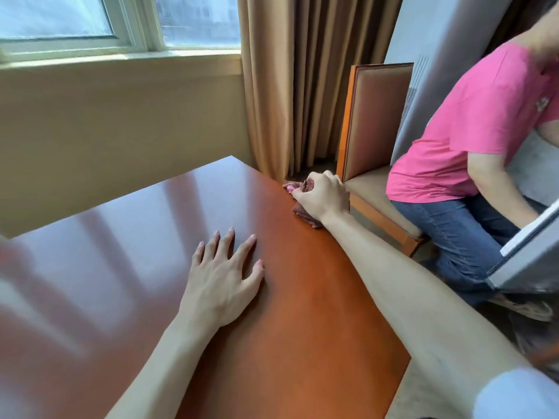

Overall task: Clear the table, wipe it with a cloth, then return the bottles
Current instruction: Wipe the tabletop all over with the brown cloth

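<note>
Glossy wooden table (157,225) bears both hands. Right hand (320,196) clenches a bunched reddish cloth (304,214) at the table's far right edge, its long axis unclear. Left hand (223,273) lies flat, fingers spread.

No text, label, brand, number or sign can be read anywhere.

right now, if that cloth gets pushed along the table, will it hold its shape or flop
Likely floppy: the cloth is bunched and creased under the right hand. It probably slides easily, since the table looks glossy. At the edge, part of it may droop over.
</note>
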